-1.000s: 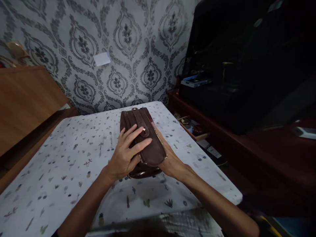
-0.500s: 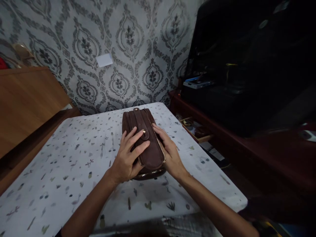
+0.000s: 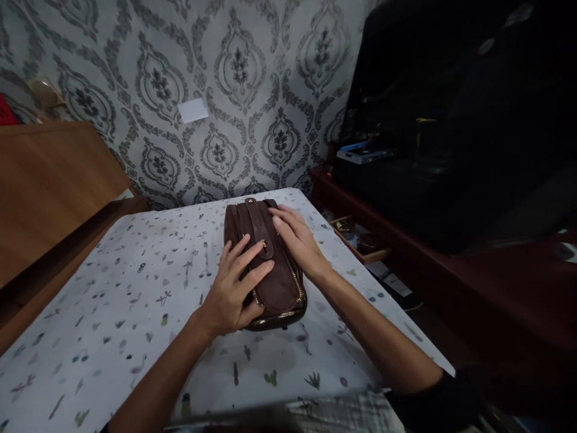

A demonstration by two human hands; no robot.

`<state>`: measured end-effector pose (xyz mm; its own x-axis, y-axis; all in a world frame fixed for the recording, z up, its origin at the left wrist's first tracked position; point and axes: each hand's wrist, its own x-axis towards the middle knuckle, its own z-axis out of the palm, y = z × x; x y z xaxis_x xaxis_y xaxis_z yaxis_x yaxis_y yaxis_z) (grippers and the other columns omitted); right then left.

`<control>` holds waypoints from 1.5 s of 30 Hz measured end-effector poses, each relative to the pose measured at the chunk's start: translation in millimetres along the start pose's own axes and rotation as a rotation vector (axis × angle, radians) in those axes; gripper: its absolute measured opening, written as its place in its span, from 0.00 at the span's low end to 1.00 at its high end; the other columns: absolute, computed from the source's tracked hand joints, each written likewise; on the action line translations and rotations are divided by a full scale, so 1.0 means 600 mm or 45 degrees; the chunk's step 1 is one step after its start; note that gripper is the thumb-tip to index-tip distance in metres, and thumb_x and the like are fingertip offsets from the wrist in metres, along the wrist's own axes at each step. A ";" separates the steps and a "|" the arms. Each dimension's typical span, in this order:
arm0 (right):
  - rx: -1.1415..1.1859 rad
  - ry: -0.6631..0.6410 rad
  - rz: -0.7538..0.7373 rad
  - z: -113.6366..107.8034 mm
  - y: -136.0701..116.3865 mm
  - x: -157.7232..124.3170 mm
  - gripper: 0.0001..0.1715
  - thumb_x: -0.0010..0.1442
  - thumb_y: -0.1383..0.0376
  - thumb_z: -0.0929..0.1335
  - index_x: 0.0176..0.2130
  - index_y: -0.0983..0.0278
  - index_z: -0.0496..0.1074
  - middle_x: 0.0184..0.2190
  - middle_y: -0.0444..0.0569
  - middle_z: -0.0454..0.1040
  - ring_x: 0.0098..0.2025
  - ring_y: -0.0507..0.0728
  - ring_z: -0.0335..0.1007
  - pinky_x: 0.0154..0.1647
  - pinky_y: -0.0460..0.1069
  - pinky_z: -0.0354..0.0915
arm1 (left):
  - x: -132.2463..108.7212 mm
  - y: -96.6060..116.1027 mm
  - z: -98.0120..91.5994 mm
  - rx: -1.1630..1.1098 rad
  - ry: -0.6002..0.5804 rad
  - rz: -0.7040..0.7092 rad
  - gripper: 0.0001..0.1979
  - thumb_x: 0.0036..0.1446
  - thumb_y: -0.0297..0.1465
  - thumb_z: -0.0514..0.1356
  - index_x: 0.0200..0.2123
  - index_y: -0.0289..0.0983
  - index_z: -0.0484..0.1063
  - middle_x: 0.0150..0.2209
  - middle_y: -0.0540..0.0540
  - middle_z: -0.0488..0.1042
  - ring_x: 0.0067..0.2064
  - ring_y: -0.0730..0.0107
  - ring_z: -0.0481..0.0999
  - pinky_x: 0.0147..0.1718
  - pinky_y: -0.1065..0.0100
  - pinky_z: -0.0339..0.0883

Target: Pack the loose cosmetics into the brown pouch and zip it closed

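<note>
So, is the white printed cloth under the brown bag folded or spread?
Spread: the cloth lies flat beneath the brown bag, its print showing on both sides of it.

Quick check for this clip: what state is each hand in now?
Left hand: open, spread across the top and left side of the bag.
Right hand: open, resting along its right side.

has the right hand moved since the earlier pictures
Yes. Judged against the cloth-covered table, the right hand has moved forward, toward the far edge; its fingers now lie by the brown bag's far right side.
</note>
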<state>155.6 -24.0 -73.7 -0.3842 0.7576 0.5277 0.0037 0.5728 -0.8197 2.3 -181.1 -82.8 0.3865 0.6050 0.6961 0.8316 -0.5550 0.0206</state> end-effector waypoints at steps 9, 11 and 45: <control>-0.107 -0.253 0.060 0.014 0.018 0.077 0.37 0.65 0.43 0.66 0.64 0.61 0.71 0.67 0.55 0.69 0.69 0.64 0.63 0.74 0.63 0.51 | -0.006 0.003 0.011 0.058 0.035 -0.043 0.25 0.71 0.43 0.49 0.65 0.38 0.64 0.67 0.30 0.65 0.75 0.44 0.51 0.69 0.38 0.48; -0.107 -0.268 0.058 0.011 0.013 0.069 0.39 0.65 0.44 0.66 0.65 0.63 0.70 0.67 0.56 0.68 0.69 0.64 0.62 0.74 0.62 0.51 | -0.005 0.003 0.012 0.061 0.047 -0.046 0.25 0.71 0.42 0.50 0.65 0.38 0.65 0.67 0.30 0.65 0.75 0.44 0.51 0.69 0.38 0.49; -0.475 0.123 -0.298 0.037 -0.041 -0.128 0.32 0.72 0.51 0.62 0.67 0.63 0.67 0.70 0.60 0.62 0.72 0.68 0.57 0.71 0.70 0.58 | -0.021 0.001 -0.008 -0.035 -0.072 -0.008 0.39 0.64 0.54 0.58 0.68 0.37 0.57 0.68 0.27 0.62 0.76 0.40 0.48 0.70 0.35 0.45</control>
<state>164.7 -103.2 -99.3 -0.3265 0.6098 0.7222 0.2663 0.7924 -0.5488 -3.9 -191.9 -87.7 0.4040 0.6395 0.6541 0.8230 -0.5662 0.0452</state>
